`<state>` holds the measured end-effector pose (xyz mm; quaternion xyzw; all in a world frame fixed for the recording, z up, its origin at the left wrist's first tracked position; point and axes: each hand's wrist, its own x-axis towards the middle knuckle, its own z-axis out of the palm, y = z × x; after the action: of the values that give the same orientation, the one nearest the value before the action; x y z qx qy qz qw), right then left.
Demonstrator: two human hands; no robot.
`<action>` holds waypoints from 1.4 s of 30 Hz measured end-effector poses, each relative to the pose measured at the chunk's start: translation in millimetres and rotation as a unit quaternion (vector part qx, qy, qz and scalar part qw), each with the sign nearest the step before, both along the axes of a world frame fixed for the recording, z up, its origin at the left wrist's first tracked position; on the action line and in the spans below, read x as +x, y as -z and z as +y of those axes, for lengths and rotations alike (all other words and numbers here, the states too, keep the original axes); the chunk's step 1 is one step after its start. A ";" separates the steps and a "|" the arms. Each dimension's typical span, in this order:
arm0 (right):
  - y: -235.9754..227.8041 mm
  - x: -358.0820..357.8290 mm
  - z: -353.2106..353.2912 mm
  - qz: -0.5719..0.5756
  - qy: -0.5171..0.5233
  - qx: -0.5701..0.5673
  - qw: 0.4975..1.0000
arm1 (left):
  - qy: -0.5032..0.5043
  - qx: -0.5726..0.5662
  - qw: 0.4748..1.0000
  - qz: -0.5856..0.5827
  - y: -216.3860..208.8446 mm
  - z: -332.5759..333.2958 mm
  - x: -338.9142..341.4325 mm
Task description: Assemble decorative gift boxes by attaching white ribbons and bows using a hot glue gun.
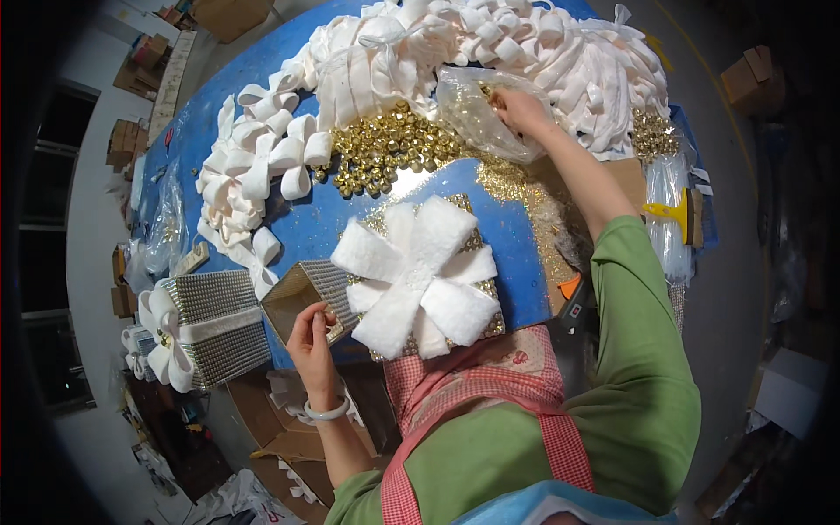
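Note:
At the far right of the centre, my right hand (522, 112) reaches into a clear plastic bag (477, 122) with small gold bits in it. Its fingers are bent together, and what they pinch is hard to see. Close to my body, my left hand (313, 339) is raised with its fingers drawn together in front of an open, silver-studded box (302, 284); anything between the fingertips is too small to name. Right beside it, a large white plush bow (416, 278) lies on top of a gold-studded box (466, 207). Neither hand touches the bow.
Gold jingle bells (389, 144) lie heaped on the blue table (516, 254), ringed by piled white bows (367, 74). Gold glitter (507, 182) is scattered near a cardboard sheet (623, 178). A finished silver box (223, 306) with a bow stands left; an orange-and-black tool (573, 304) and yellow scraper (669, 211) lie right.

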<state>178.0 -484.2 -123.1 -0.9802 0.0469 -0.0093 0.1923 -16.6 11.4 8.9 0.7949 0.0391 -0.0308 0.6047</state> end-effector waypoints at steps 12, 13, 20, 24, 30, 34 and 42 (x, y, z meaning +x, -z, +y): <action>-101.2 -55.8 13.6 -0.110 0.091 0.606 0.782 | 0.047 -0.038 0.996 -0.062 -33.0 -13.3 8.1; -121.1 -75.6 27.0 -0.091 0.059 0.612 0.783 | 0.054 -0.048 0.995 -0.071 -46.5 -24.5 8.4; -210.2 -197.6 146.4 0.004 -0.130 0.597 0.792 | 0.273 -0.297 0.912 0.080 -76.2 -125.1 1.9; -218.1 -233.4 178.3 -0.033 -0.133 0.524 0.840 | 0.275 -0.370 0.877 0.138 -64.1 -131.0 -23.9; -194.4 -273.2 207.8 0.022 -0.033 0.701 0.712 | 0.204 -0.402 0.884 0.123 -53.4 -116.2 -50.0; -175.1 -298.6 219.7 0.059 -0.020 0.710 0.701 | 0.226 -0.418 0.871 0.125 -52.9 -100.4 -52.3; -207.7 -307.3 232.3 -0.290 -0.161 0.235 0.914 | 0.238 -0.450 0.844 0.169 -53.9 -93.5 -56.3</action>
<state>-129.3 -251.9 84.5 -0.8551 -0.1682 -0.2511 0.4213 -72.9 -82.2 62.7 0.4035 -0.0681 -0.3215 0.8539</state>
